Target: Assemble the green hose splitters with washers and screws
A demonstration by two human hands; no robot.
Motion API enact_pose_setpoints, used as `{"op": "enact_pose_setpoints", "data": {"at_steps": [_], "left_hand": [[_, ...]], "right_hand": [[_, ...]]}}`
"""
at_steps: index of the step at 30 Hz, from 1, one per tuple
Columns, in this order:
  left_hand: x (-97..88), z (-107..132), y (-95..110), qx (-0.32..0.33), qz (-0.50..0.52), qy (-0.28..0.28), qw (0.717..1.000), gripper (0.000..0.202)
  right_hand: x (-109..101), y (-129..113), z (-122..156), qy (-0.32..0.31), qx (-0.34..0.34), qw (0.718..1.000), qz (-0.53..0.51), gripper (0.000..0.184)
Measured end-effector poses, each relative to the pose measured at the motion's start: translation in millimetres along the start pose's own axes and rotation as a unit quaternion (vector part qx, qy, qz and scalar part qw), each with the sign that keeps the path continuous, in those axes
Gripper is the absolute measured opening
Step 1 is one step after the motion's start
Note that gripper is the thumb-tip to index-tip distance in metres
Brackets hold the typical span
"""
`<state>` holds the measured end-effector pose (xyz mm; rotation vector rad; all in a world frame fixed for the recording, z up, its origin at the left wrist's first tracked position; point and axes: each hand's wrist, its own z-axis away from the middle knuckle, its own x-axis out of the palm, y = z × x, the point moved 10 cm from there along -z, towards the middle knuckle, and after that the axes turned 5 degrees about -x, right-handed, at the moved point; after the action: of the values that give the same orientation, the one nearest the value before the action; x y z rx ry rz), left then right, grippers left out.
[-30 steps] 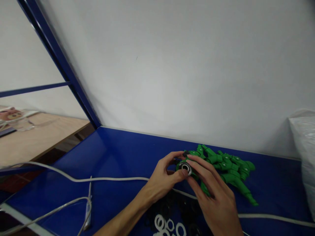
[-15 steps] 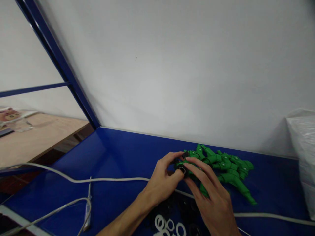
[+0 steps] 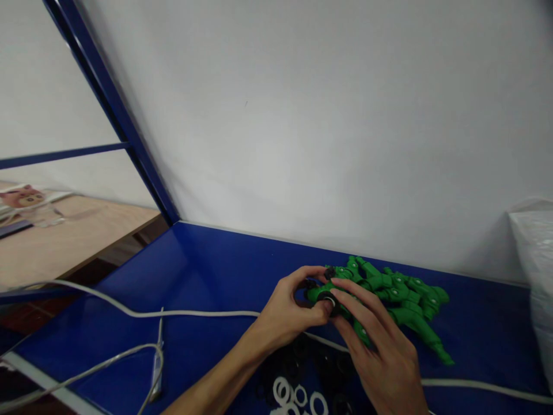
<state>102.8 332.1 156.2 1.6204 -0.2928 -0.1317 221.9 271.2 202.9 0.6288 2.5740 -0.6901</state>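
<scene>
My left hand (image 3: 287, 305) is closed, its thumb pressed against a black round cap (image 3: 327, 298) with a pale ring inside it. Its index finger reaches to a small black piece (image 3: 329, 272) on the far side. My right hand (image 3: 380, 340) has its fingers bent onto the same black cap from the right. Green plastic shows between the hands; whether it joins the cap or belongs to the pile behind, I cannot tell. That pile of green plastic fittings (image 3: 406, 297), branched and pipe-like, lies just beyond my right hand.
White rings (image 3: 300, 395) and dark round parts (image 3: 298, 349) lie on the blue table (image 3: 207, 265) below my hands. A white cable (image 3: 194, 313) crosses the surface. A slim, pen-like tool (image 3: 157, 369) lies left; a plastic-wrapped bundle (image 3: 536, 276) stands right.
The whole view has shifted slightly. My left thumb has moved further over the pale ring of the black cap; both hands keep their hold.
</scene>
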Motion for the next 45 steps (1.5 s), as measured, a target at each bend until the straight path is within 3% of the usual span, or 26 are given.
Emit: {"op": "enact_pose_setpoints", "data": {"at_steps": [5, 9, 13, 17, 19, 23, 25, 33, 40, 45], "left_hand": [[-0.2, 0.3, 2.6, -0.014, 0.022, -0.005, 1.0, 0.05], [-2.5, -1.2, 11.5, 0.027, 0.06, -0.012, 0.998, 0.055], [-13.8, -1.0, 23.6, 0.105, -0.003, 0.033, 0.994, 0.034], [-14.4, -0.2, 33.3, 0.167, -0.044, 0.024, 0.985, 0.014], [-16.4, -2.2, 30.7, 0.162, -0.034, 0.023, 0.986, 0.024], [-25.2, -7.8, 16.6, 0.116, 0.024, 0.034, 0.992, 0.064], [-26.3, -8.8, 14.4, 0.106, 0.003, 0.027, 0.994, 0.068], [-29.7, -6.0, 25.3, 0.119, -0.148, 0.026, 0.981, 0.044], [-31.2, -7.3, 19.4, 0.129, -0.14, 0.04, 0.981, 0.042], [-25.1, -2.1, 31.5, 0.177, -0.246, 0.033, 0.952, 0.028]], "right_hand": [[-1.9, 4.3, 2.8, 0.03, 0.023, 0.999, -0.023, 0.038], [-6.8, 13.0, 2.9, 0.07, 0.065, 0.994, -0.048, 0.039], [-5.4, 23.3, 4.0, 0.069, 0.109, 0.99, -0.052, 0.037], [6.6, 38.2, 10.1, 0.037, 0.159, 0.978, -0.126, 0.037], [11.9, 47.7, 14.4, 0.029, 0.2, 0.964, -0.17, 0.034], [16.0, 66.8, 24.5, 0.046, 0.298, 0.921, -0.245, 0.031], [15.9, 71.5, 26.6, 0.059, 0.321, 0.908, -0.262, 0.031], [27.3, 75.3, 28.8, 0.054, 0.337, 0.887, -0.311, 0.031], [24.8, 75.6, 25.6, 0.071, 0.337, 0.88, -0.326, 0.025], [22.3, 74.4, 21.6, 0.076, 0.341, 0.878, -0.327, 0.028]]}}
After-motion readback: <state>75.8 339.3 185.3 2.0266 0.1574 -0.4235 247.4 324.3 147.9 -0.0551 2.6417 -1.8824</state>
